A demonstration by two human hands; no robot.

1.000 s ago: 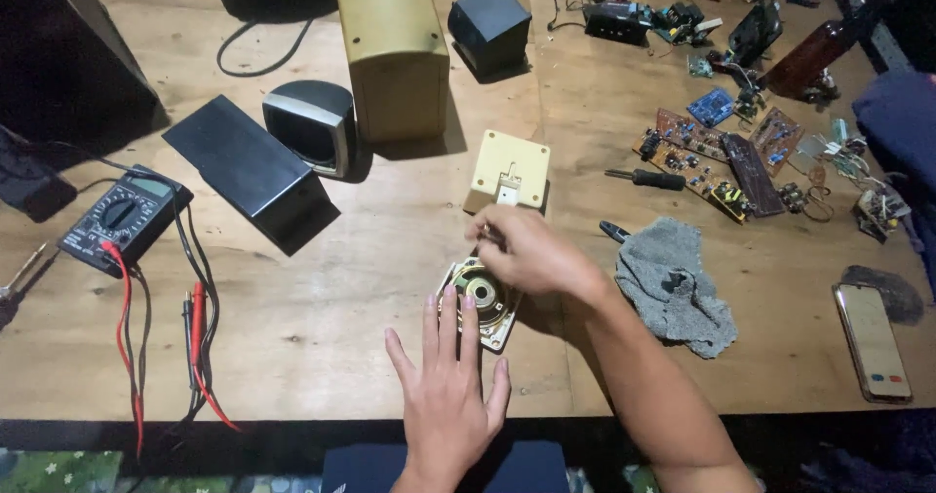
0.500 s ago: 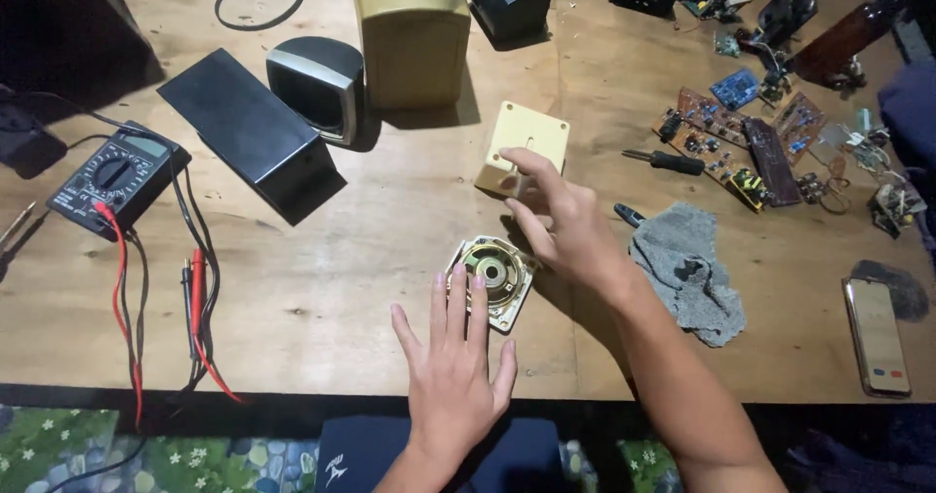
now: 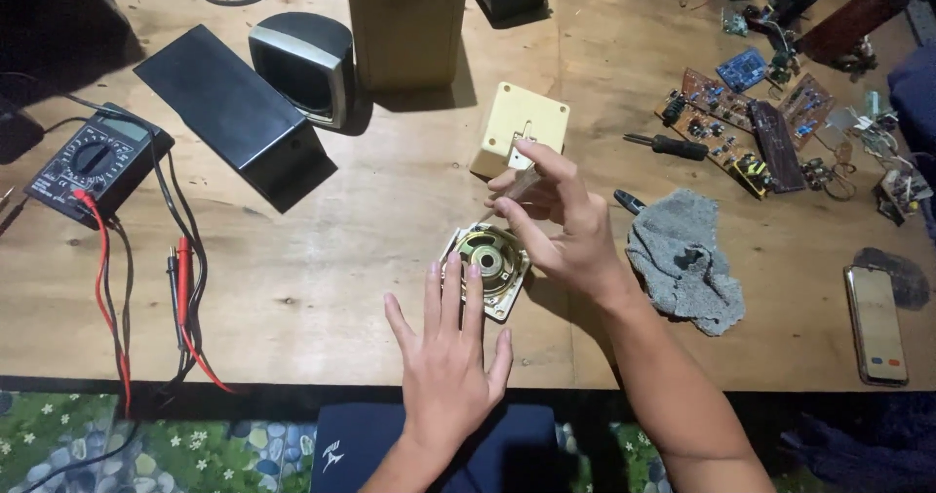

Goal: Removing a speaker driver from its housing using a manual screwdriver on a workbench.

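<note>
Lighting: warm, moderately dim, cast from overhead; the wooden table [image 3: 292, 288] is lit most evenly at its middle. Short, soft shadows are thrown toward the table's near edge. Beyond the table's far corners, darkness is seen. Focus is held throughout; slight noise is noted; no glare.

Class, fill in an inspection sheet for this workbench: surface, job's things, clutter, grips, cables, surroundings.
Surface: wooden table, scuffed.
Job's things: small speaker driver, cone up; cream square box behind it.
Clutter: multimeter, black box, grey speaker, circuit boards, screwdriver, grey rag, phone.
Grips: left hand flat, fingertips on the driver; right hand above it, pinching something small, unclear.
Cables: red and black probe leads.
Surroundings: floral floor covering.
</note>
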